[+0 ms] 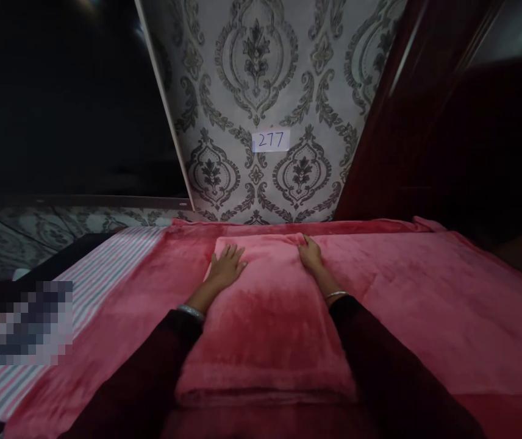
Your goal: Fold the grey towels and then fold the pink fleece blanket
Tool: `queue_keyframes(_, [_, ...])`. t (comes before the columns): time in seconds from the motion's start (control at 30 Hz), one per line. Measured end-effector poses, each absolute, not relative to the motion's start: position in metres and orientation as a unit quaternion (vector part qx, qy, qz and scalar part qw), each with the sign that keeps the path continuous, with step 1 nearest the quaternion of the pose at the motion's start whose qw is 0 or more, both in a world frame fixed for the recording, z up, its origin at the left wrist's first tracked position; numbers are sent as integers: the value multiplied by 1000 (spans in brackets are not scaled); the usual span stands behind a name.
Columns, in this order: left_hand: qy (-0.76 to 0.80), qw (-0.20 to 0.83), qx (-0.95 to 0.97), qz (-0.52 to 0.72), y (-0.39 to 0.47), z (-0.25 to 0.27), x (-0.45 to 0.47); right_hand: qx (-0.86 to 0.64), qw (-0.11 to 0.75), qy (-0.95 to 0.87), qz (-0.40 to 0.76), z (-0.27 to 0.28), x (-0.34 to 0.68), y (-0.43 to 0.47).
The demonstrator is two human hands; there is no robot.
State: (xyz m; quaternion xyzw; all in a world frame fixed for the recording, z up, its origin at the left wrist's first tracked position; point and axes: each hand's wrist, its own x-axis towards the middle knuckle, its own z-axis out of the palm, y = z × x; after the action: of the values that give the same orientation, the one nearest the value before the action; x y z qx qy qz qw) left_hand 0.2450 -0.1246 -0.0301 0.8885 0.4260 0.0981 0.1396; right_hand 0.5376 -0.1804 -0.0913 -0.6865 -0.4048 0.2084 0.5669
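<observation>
A folded pink plush blanket (270,311) lies in front of me, its layered edge facing me. My left hand (228,266) rests palm down near its far left corner, with the fingers spread. At the far right corner, my right hand (310,253) pinches the folded blanket's edge between thumb and curled fingers. Beneath the folded piece is a spread of the same pink plush fabric (407,311), reaching out to both sides.
Striped cloth (124,256) shows along the left side, partly under a blurred patch. Behind stands a patterned wall (256,79) with a paper label (271,140) reading 277. A large dark screen (69,103) is at left, dark red wooden furniture (380,140) at right.
</observation>
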Motion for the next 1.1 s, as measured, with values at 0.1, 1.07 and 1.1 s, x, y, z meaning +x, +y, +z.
queue_keyframes(0.1, [427,83,898,69,-126,-42,242,-743,531,-375,161,-96,541,-185])
queue_keyframes(1.07, [433,46,900,30,-97,-42,251,-738,447,-477,168,-75,533,-244])
queue_keyframes(1.1, [432,47,900,32,-97,-42,251,-737,437,-488,166,-76,531,-251])
